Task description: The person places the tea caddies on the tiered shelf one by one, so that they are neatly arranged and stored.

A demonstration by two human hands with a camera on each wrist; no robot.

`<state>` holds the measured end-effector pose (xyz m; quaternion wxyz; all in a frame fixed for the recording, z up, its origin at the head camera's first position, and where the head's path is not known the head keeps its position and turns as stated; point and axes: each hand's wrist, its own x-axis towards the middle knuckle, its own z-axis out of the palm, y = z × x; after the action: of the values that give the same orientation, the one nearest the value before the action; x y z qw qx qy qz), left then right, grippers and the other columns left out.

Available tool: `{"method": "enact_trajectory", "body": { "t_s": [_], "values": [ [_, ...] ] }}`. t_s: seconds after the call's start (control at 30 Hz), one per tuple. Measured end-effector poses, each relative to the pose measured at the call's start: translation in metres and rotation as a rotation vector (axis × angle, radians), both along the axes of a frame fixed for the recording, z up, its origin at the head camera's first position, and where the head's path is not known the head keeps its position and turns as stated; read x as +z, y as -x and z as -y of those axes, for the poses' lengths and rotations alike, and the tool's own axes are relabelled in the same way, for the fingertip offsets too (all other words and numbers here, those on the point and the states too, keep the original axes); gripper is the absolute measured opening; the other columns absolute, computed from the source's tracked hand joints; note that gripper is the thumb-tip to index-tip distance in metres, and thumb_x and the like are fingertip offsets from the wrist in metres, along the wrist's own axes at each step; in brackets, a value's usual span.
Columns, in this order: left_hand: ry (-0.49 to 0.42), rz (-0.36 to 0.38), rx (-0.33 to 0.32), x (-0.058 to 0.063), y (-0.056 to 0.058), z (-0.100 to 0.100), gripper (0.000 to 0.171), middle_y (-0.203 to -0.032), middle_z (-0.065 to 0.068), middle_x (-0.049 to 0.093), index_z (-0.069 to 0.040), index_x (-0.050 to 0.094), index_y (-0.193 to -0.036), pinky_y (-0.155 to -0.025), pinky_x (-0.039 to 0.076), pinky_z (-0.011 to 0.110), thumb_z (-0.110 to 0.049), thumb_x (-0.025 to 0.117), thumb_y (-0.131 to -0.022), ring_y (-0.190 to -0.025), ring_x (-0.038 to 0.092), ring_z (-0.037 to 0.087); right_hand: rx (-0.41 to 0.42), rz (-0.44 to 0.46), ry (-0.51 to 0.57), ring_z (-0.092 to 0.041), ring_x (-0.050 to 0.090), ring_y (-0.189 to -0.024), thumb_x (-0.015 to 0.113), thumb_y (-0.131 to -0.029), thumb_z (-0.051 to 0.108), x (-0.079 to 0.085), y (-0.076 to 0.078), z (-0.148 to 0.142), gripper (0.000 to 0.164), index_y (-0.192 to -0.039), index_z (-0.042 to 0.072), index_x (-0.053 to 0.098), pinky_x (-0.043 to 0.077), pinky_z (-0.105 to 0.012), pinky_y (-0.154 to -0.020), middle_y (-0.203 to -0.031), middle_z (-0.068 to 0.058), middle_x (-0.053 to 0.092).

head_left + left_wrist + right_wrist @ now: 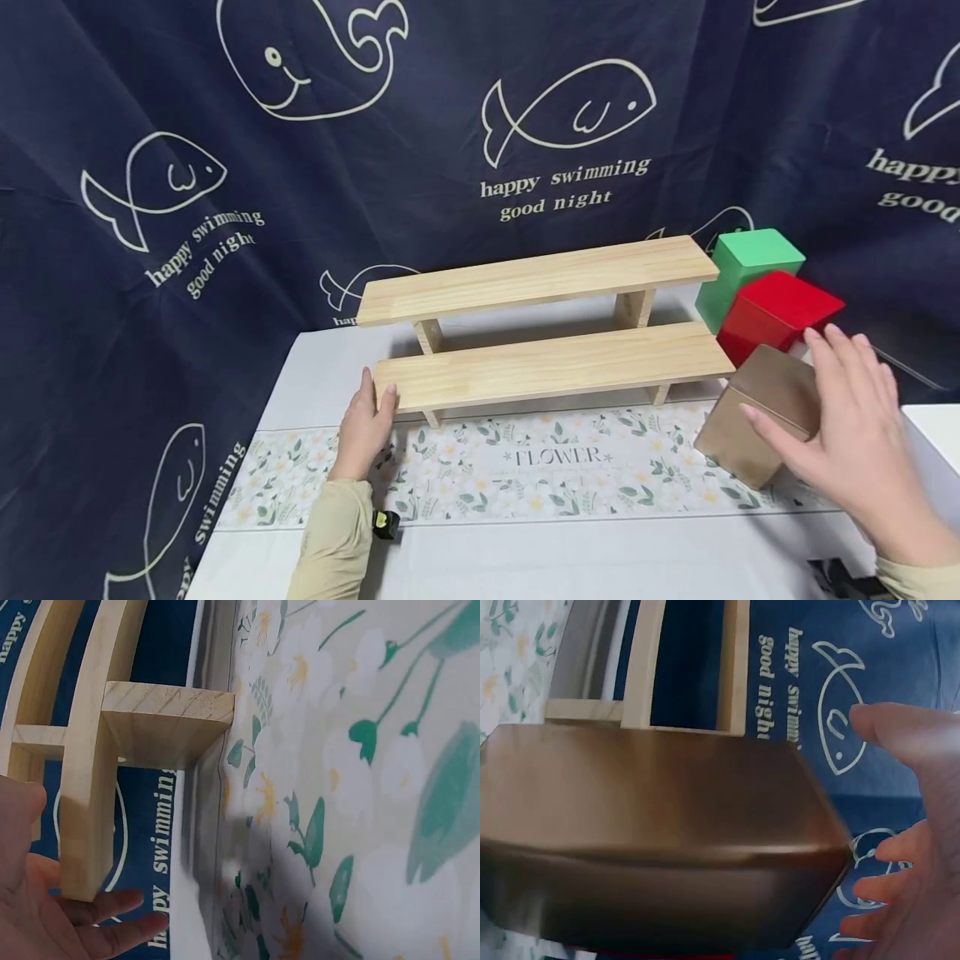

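In the head view, our left hand [363,429] lay at the left end of the lower board [551,367], and our right hand [862,433] spread wide beside the brown box [776,387]. In the left-wrist view, we had the board's tip between thumb and straight fingers. In the right-wrist view, our empty fingers stood just beside the brown box.
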<state>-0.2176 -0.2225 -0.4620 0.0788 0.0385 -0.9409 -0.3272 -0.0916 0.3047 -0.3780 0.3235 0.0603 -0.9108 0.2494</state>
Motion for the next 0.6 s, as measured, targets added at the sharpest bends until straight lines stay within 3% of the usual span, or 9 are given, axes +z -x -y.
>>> {"method": "enact_trajectory", "body": {
  "t_s": [0.23, 0.43, 0.6],
  "values": [
    [-0.082, 0.079, -0.01, -0.005, 0.006, 0.005, 0.072, -0.154, 0.024, 0.028, -0.006, 0.011, -0.157, -0.113, 0.027, 0.052, -0.048, 0.035, -0.103, -0.138, 0.032, 0.042, -0.032, 0.077, 0.025, -0.051, 0.008, -0.142, 0.08, -0.072, 0.037, -0.011, 0.002, -0.013, 0.107, -0.148, -0.013, 0.023, -0.001, -0.055, -0.118, -0.153, -0.036, 0.016],
    [-0.078, 0.068, -0.011, -0.01, 0.009, 0.008, 0.07, -0.154, 0.023, 0.029, -0.008, 0.015, -0.157, -0.113, 0.028, 0.052, -0.047, 0.038, -0.103, -0.138, 0.033, 0.042, -0.055, 0.175, 0.092, -0.045, 0.0, -0.145, 0.083, -0.071, 0.03, -0.021, 0.001, -0.017, 0.117, -0.152, -0.008, 0.01, 0.0, -0.065, -0.112, -0.159, -0.027, 0.001],
    [-0.129, 0.078, 0.002, -0.012, 0.011, 0.009, 0.07, -0.156, 0.019, 0.029, -0.014, 0.019, -0.157, -0.114, 0.026, 0.051, -0.05, 0.042, -0.101, -0.14, 0.03, 0.04, -0.063, 0.25, 0.168, -0.044, -0.003, -0.145, 0.083, -0.073, 0.029, -0.029, -0.001, -0.022, 0.123, -0.154, -0.002, -0.004, 0.002, -0.068, -0.11, -0.16, -0.025, -0.004]
  ]
}}
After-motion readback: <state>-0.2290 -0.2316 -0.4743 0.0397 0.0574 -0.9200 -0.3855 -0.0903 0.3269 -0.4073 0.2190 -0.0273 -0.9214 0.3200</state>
